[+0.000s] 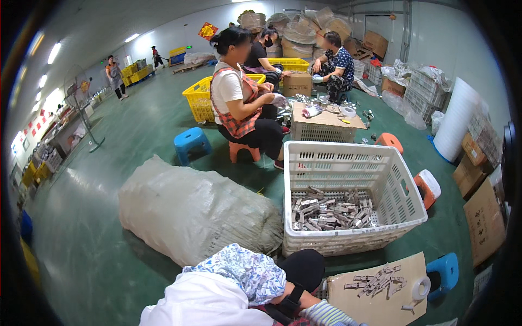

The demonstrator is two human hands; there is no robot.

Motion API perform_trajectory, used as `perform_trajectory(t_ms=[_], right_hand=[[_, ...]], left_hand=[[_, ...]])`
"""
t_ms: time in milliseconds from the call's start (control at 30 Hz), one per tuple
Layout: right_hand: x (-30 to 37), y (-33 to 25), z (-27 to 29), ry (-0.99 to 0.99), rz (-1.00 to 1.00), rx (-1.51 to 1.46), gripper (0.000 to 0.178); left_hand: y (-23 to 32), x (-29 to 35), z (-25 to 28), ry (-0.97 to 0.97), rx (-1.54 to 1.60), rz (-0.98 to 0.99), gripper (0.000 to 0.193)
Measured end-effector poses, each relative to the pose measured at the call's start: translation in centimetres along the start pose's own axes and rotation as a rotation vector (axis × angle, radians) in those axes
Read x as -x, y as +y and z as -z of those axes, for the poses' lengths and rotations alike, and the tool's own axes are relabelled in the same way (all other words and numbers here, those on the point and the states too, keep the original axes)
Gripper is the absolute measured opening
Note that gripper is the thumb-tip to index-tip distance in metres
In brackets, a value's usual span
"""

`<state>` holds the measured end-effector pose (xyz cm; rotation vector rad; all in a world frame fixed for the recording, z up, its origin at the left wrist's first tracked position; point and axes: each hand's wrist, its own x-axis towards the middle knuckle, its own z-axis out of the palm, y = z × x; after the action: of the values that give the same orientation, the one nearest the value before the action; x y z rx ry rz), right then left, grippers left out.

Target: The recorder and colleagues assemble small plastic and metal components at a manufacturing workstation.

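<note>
My left hand (328, 315), in a striped glove, is at the lower edge beside a cardboard-topped work surface (353, 309). Its fingers are cut off by the frame, so what it holds cannot be made out. A floral oversleeve (244, 271) covers the forearm, and a black band (291, 300) circles the wrist. My right hand is out of view. On the cardboard lies a loose pile of flat silver metal pieces (378, 281), with a roll of white tape (420, 288) and a small grey piece (408, 308) to their right. Beyond stands a white plastic crate (356, 234) holding many similar metal pieces (331, 212).
A large stuffed white sack (190, 209) lies left of the crate. Stools stand around: blue (445, 274), orange and white (428, 187), another blue (191, 144). A seated person (239, 92) works ahead; two more sit behind. Cardboard boxes (484, 212) line the right wall.
</note>
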<state>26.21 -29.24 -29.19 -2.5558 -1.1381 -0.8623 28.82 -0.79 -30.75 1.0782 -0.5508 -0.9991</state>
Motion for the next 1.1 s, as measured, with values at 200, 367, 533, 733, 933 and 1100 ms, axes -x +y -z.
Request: perform_trajectory(t_ms=[200, 367, 533, 733, 933, 1100], right_hand=[[4.3, 6.4, 3.3, 0.086, -0.405, -0.260, 0.007], [1.6, 5.1, 6.8, 0.352, -0.763, -0.585, 0.010], [-4.1, -2.8, 1.8, 0.439, -0.974, -0.923, 0.024], [-5.2, -2.4, -1.0, 0.518, -0.711, -1.084, 0.040], [-8.4, -3.6, -2.2, 0.659, -0.835, -1.734, 0.058], [-8.6, -3.7, -4.9, 0.579, -0.765, -1.688, 0.068]], left_hand=[[-0.3, 1.5, 0.5, -0.092, -0.008, -0.070, 0.048], [2.4, 1.8, -0.4, 0.162, -0.014, -0.203, 0.066], [4.3, -8.0, -6.8, 0.155, -0.231, -0.531, 0.060], [4.6, -11.9, -3.5, 0.453, -0.385, -0.557, 0.048], [4.0, -14.5, 1.2, 0.671, -0.201, -0.566, 0.024], [6.0, -13.5, 4.6, 0.703, 0.231, -0.631, 0.018]])
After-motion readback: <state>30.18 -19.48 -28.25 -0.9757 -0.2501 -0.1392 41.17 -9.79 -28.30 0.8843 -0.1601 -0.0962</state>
